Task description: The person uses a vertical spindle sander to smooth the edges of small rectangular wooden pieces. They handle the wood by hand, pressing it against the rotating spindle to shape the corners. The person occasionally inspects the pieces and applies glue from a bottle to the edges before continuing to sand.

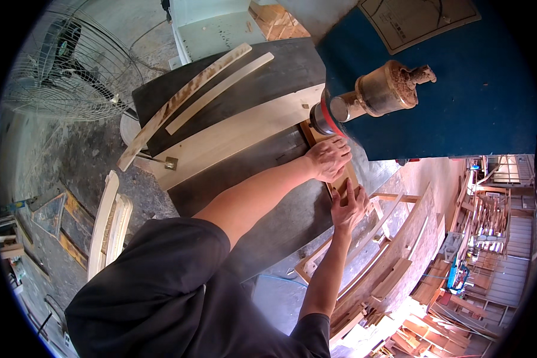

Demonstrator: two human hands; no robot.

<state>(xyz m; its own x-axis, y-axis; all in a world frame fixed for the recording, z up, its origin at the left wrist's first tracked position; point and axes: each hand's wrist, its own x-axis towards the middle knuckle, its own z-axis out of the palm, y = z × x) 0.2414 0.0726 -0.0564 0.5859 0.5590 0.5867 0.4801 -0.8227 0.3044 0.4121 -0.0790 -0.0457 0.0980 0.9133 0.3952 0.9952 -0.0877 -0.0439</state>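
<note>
A brown wooden strip [339, 182] lies on the dark metal machine table [280, 209], its far end against a light wooden fence board [238, 138]. My left hand [329, 159] is closed over the strip's middle, close below a round, red-rimmed machine head [327, 116]. Lower down, my right hand [349, 206] grips the strip's near end between thumb and fingers. Part of the strip is hidden under my hands, and the contact between it and the machine head cannot be made out.
A dusty cylindrical pipe fitting [385, 89] juts from the blue machine body [459, 113]. Two pale wooden strips, one curved [185, 95], rest at the table's far left. A wire-caged fan [71, 65] stands beyond. Wooden frames [394, 256] and lumber [489, 227] occupy the right.
</note>
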